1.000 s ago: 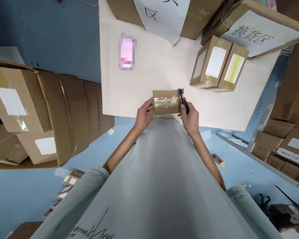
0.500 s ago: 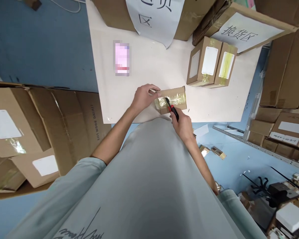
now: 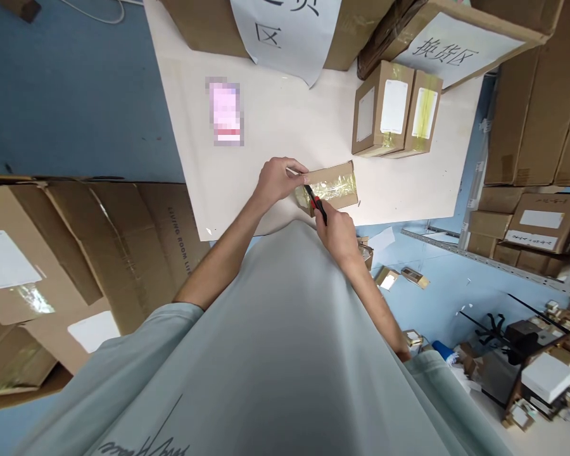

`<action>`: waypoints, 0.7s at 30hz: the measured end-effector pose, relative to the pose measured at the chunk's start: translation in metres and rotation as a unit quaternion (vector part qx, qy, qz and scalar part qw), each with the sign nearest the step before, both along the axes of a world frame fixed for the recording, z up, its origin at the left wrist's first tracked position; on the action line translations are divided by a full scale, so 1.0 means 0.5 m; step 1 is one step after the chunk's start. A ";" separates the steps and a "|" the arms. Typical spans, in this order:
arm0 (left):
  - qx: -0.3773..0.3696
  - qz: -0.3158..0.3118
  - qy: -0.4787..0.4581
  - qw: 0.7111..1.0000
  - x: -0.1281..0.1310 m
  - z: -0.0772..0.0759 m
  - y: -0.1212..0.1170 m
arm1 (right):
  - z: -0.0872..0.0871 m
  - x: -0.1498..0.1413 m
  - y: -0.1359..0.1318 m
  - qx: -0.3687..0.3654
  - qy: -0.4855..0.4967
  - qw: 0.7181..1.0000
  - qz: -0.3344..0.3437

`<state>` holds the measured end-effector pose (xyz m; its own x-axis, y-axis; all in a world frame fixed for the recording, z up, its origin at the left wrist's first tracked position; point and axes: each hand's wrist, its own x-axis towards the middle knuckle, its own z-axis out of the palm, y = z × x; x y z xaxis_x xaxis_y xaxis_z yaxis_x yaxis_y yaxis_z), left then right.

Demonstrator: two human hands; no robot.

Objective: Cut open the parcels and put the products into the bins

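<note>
A small cardboard box [image 3: 332, 183] with shiny clear-yellow tape along its top lies near the front edge of the white table. My left hand [image 3: 280, 180] grips its left end, thumb and fingers at the corner. In my right hand [image 3: 337, 231] is a black and red utility knife [image 3: 317, 202], its handle partly covered by the fingers. The knife's tip is at the tape on the box's left part, close to my left fingertips. Whether the blade has cut through the tape, I cannot tell.
Two taped cardboard boxes with labels [image 3: 394, 104] stand at the table's right. Large cartons with paper signs [image 3: 285, 38] line the back. A blurred pink item [image 3: 225, 111] lies on the left. Big cartons [image 3: 137, 240] stand left of the table, shelved boxes [image 3: 534, 218] to the right.
My right hand has drawn the utility knife leftward along the tape, toward my left hand. My left hand still holds the box's left end. The view has shifted and turned slightly.
</note>
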<state>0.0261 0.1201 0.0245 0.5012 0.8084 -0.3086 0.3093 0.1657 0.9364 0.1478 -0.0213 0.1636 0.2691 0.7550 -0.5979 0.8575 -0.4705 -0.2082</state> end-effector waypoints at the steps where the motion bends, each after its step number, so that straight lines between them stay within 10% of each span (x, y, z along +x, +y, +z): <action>1: -0.003 0.003 0.001 1.000 0.000 0.001 -0.002 | 0.005 -0.010 0.007 -0.017 -0.016 1.000 0.002; 21: -0.021 0.079 0.034 0.996 0.009 0.016 -0.056 | 0.026 -0.054 0.000 -0.110 -0.076 0.990 0.038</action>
